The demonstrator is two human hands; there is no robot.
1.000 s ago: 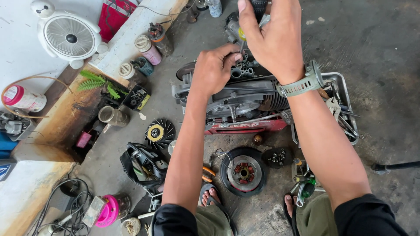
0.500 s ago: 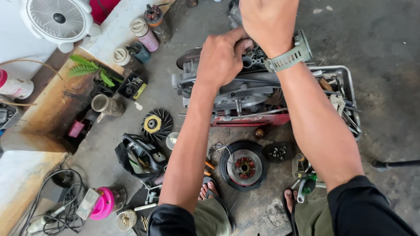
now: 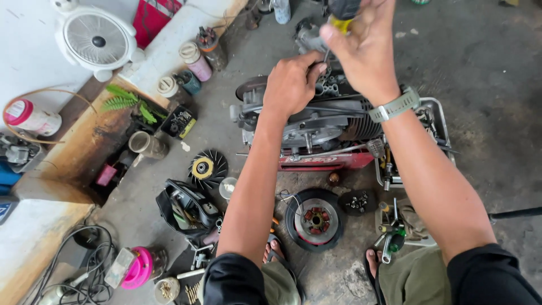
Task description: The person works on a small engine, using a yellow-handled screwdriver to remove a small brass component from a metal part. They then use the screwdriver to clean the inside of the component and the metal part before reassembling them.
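A grey engine [image 3: 324, 121] rests on a red stand [image 3: 324, 161] on the concrete floor. My left hand [image 3: 291, 85] lies on top of the engine with its fingers curled against the upper parts. My right hand [image 3: 364, 48], with a grey watch on the wrist, grips a screwdriver [image 3: 340, 12] with a black and yellow handle. Its thin shaft points down at the engine top, right beside my left fingertips.
A black round magneto cover [image 3: 315, 220] lies near my feet. A finned fan wheel [image 3: 207, 168] and an open tool bag [image 3: 186, 209] sit to the left. A metal tray [image 3: 437, 116] with tools is at the right. Spray cans, a white fan [image 3: 97, 39] and cables line the left wall.
The view has shifted slightly. My right hand has lifted a little and the screwdriver handle now shows above it. My left hand stays on the engine top.
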